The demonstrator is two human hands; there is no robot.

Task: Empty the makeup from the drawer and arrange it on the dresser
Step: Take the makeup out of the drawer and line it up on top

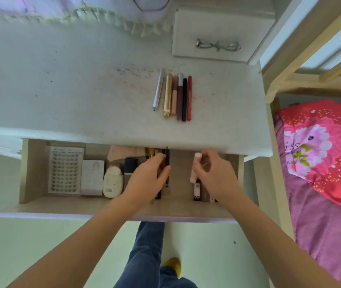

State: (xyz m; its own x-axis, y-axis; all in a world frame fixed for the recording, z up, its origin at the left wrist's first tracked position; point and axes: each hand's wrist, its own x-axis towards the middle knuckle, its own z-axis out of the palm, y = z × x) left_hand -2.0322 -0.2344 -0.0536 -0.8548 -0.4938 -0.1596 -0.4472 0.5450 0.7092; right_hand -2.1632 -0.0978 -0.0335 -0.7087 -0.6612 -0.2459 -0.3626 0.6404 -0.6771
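1. R hand in drawer, fingers curled round pink tube; tube's long axis runs front-to-back, cap end toward dresser.
2. L hand curls on dark pencils, same axis, w/ more makeup just left.
3. Far: row of pens on dresser, straight ahead of R hand; it's nearer.

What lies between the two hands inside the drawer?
Head view: bare drawer floor separates the left hand on dark pencils from the right hand holding a pink tube.
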